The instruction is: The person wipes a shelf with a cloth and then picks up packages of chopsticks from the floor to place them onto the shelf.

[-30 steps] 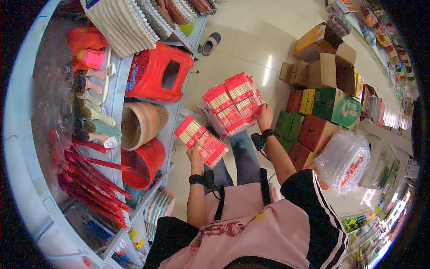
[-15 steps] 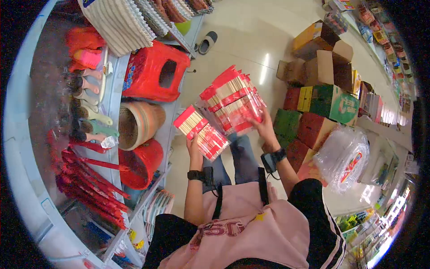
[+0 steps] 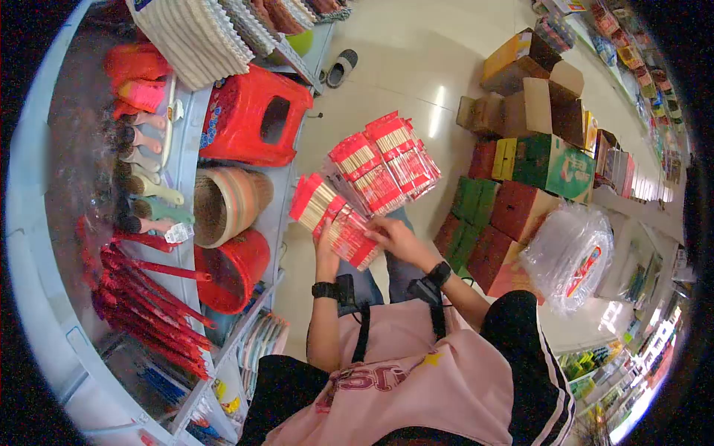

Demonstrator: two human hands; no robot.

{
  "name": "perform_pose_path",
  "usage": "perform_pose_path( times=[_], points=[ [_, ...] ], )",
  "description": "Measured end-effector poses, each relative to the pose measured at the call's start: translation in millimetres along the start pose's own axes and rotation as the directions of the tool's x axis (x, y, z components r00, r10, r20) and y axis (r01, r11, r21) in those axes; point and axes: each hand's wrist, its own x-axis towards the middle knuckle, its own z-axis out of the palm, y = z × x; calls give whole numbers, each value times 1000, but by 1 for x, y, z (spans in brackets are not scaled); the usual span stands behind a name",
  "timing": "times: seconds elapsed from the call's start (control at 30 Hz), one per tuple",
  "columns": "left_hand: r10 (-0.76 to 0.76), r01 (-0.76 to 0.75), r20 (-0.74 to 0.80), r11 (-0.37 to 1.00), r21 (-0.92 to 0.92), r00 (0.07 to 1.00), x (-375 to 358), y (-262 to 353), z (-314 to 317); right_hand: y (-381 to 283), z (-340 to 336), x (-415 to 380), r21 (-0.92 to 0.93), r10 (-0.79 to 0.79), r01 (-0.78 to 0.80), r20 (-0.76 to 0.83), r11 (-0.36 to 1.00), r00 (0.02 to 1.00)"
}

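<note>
A shop aisle with a pale tiled floor (image 3: 401,67) runs away from the person; a grey shelf unit (image 3: 186,160) lines the left side and stacked cardboard boxes (image 3: 539,111) line the right. On the shelf sit a red plastic stool (image 3: 253,119), a woven basket (image 3: 227,204) and a red bucket (image 3: 234,271); further left hang brushes (image 3: 145,160) and red-handled tools (image 3: 149,297); folded striped mats (image 3: 197,41) overhang the far end. A slipper (image 3: 341,68) lies on the floor beyond the stool; a clear-wrapped stack of plates (image 3: 569,256) stands near on the right, beside the red and green cartons (image 3: 513,201).

The left hand (image 3: 325,253) is closed around the lower end of a red chopstick packet (image 3: 331,219), held upright-tilted just off the shelf edge; the right hand (image 3: 394,236) lies across the same packet with fingers curled onto its right side, gripping it. A bundle of more chopstick packets (image 3: 383,163) sits just beyond, touching or overlapping the held packet; what carries it cannot be told.

Open floor lies far and centre between shelf and boxes; near the body the gap is narrower, hemmed by the shelf edge on the left and the cartons on the right.
</note>
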Motion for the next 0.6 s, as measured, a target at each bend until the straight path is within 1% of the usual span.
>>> perform_pose_path(
  times=[0.03,0.07,0.1,0.13,0.17,0.2,0.23,0.27,0.3,0.33,0.37,0.4,0.43,0.5,0.53,0.57,0.6],
  points=[
    [0,0,-2,1000,-1,1000,-1,2,-4,6,-2,4,-95,13,-12,11,995,1000],
    [72,-68,-53,994,80,996,-5,4,-9,12,-3,9,-188,27,-22,21,982,999],
    [148,-131,-98,978,164,984,-6,5,-12,17,-4,15,-187,25,-21,23,982,999],
    [129,-116,-77,982,151,989,-19,15,13,23,-6,21,-88,24,-32,-84,996,996],
    [131,-118,-80,982,149,988,-20,19,17,19,-11,27,11,34,-33,-188,999,982],
    [174,-159,-118,979,126,978,-22,22,22,15,-19,28,65,45,-38,-121,997,992],
    [216,-201,-154,974,104,964,-21,26,22,31,-13,33,63,45,-37,-119,997,992],
    [257,-230,-162,959,168,953,-18,29,20,61,1,40,-67,-24,9,-224,998,974],
    [256,-230,-163,959,166,953,-22,33,29,83,10,46,-200,-105,42,-314,979,944],
    [314,-268,-150,926,268,937,-29,40,45,90,10,53,-202,-105,42,-312,978,944],
    [370,-302,-131,880,368,920,-32,45,53,95,9,61,-322,-43,-96,-397,942,917],
    [386,-305,-137,862,405,912,-23,43,49,99,11,67,-420,5,-238,-484,876,875],
    [390,-306,-138,860,408,910,-22,44,49,105,14,72,-417,5,-235,-483,878,876],
    [449,-288,-116,730,620,886,-22,40,49,116,24,77,-549,154,-434,-481,714,863],
    [455,-260,-124,688,678,882,-22,39,48,121,32,79,-582,152,-478,-520,658,841],
    [455,-256,-124,683,684,882,-20,34,44,126,38,81,-576,157,-479,-519,662,840],
    [402,-249,-157,782,571,902,-17,27,37,131,43,84,-603,157,-510,-540,614,827]
  ],
)
